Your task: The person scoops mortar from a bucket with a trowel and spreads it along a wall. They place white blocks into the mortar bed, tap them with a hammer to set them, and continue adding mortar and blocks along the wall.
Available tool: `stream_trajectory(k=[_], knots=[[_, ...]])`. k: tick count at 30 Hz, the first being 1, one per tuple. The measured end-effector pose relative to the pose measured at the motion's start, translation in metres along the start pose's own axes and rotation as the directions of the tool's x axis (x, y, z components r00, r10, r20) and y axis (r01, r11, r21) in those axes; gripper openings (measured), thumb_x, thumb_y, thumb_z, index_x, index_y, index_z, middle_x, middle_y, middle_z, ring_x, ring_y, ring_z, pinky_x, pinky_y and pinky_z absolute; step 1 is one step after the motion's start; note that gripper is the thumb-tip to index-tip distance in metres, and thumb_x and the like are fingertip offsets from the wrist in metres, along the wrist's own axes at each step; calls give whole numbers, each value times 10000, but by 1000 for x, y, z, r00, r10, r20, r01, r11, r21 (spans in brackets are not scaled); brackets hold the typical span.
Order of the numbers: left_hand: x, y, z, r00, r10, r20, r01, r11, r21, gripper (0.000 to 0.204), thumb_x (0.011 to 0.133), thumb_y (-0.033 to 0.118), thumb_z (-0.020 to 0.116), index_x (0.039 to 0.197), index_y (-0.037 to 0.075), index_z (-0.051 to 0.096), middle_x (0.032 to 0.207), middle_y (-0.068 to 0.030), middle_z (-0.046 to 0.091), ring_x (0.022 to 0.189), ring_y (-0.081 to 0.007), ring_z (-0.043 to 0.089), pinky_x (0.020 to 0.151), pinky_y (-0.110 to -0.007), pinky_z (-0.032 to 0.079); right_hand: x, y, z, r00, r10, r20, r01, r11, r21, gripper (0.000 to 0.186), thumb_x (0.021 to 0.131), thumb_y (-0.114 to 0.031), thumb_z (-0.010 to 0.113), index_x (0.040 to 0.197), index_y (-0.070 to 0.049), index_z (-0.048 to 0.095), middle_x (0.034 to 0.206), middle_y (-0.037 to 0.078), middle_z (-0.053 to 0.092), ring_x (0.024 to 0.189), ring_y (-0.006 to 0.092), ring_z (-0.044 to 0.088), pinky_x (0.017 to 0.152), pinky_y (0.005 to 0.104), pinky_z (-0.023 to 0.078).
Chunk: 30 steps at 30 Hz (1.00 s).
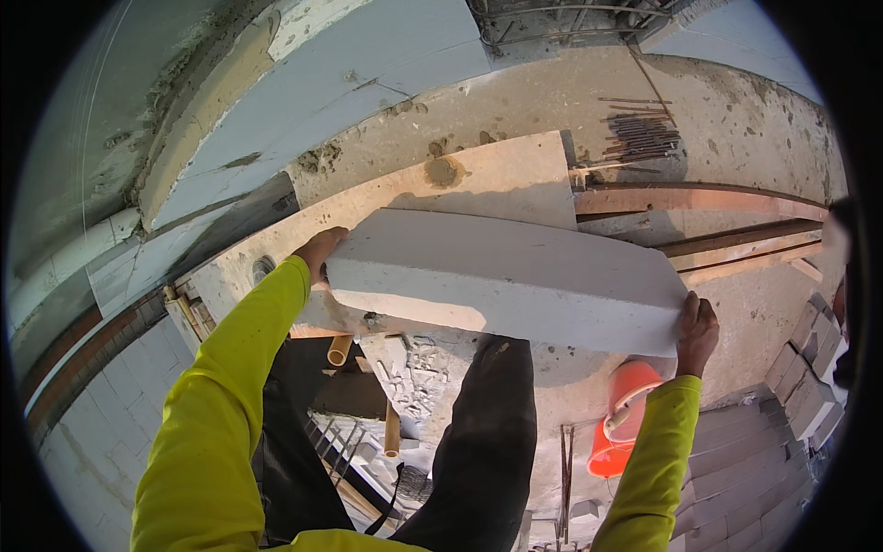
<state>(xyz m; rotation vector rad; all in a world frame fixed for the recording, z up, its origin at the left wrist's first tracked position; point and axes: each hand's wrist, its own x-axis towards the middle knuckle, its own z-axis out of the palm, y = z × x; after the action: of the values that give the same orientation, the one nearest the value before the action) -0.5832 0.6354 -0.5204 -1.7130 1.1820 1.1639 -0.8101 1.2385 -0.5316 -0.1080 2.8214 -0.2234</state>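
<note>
A long pale grey concrete block (pixel 515 267) is held level in front of me, one end in each hand. My left hand (pixel 320 252) is closed on its left end, with the fingers partly hidden behind the block. At the other end, my right hand (pixel 696 333) grips the right face with bent fingers. Below the block lies a wooden board (pixel 497 175) with a wet round stain, and the block's shadow falls across it. Both of my forearms are in bright yellow sleeves.
Orange buckets (pixel 609 451) stand below my right hand. Short steel rods (pixel 641 133) and timber beams (pixel 708 198) lie beyond the block. Block rubble (pixel 409 377) is scattered by my legs, near a dark opening. A block wall (pixel 331 92) runs along the left; stacked blocks (pixel 800 386) stand right.
</note>
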Motion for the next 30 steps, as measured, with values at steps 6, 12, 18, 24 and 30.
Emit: stream_trajectory(k=[6,12,18,24,30], knots=[[-9,-2,-14,983,181,21,-176,974,-140,772,986,592,408,1498,15,395,1458,-259,487,1268,-425,541,999,-618,455,6,-24,-14,968,207,146,-242,925,294,464,981,-432,541,1149,-13,651,1121,284,647,1036,433,631,876,489,485],[-88,-56,40,272,958,86,-534,76,842,1060,737,479,810,1574,104,280,1614,-250,191,1511,-434,132,1190,-627,167,-53,-81,-30,816,-538,211,552,833,-13,1063,699,-456,842,1545,-128,289,1603,228,243,1479,473,189,1170,653,148],[-83,-43,96,-22,869,494,-239,-484,842,901,820,252,725,1588,305,258,1605,-186,265,1460,-395,265,1132,-661,253,-49,-109,-10,611,-722,325,780,618,-96,1073,643,-279,842,1539,-126,270,1551,250,263,1439,486,231,1137,709,159],[-68,-44,92,52,848,527,-449,-451,771,818,862,170,677,1578,301,303,1443,-196,467,1312,-372,461,1063,-605,358,-51,-122,-22,619,-694,367,773,620,-131,1053,638,-213,786,1536,-78,252,1418,267,339,1346,465,322,1106,700,215],[-134,-47,23,112,799,591,-491,-473,732,933,791,213,744,1593,261,270,1418,-240,487,1274,-376,503,1025,-580,391,-91,-179,-113,581,-687,436,796,592,-127,1082,620,-271,800,1541,-95,261,1381,257,354,1294,463,354,1042,675,275]])
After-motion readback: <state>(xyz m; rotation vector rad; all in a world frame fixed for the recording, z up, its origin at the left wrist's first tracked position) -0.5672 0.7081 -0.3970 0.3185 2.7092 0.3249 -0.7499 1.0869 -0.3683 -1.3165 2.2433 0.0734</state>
